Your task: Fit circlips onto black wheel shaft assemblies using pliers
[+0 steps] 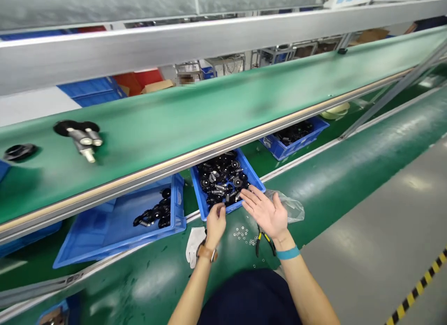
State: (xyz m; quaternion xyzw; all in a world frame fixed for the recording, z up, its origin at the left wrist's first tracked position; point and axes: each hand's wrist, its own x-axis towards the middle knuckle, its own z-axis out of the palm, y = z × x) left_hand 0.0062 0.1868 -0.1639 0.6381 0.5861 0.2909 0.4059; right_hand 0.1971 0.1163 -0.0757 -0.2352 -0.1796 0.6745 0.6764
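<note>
My left hand [216, 223], with a brown-strapped watch on its wrist, is at the near edge of a blue bin [203, 208] full of black and silver parts [220, 180]. Its fingers are curled together, and whatever they may hold is too small to make out. To the right, my right hand [266, 212] is palm up with its fingers spread and nothing on it. Below the hands, small metal rings [240, 233] lie scattered on the green table [153, 283], beside pliers [264, 241] with black and yellow handles.
A white glove [194, 246] lies left of my left wrist, a clear plastic bag [292, 208] beyond my right hand. Larger blue bin [111, 227] at left; another bin [289, 150] behind. The green conveyor belt [174, 125] runs above, carrying black-and-silver parts [82, 138].
</note>
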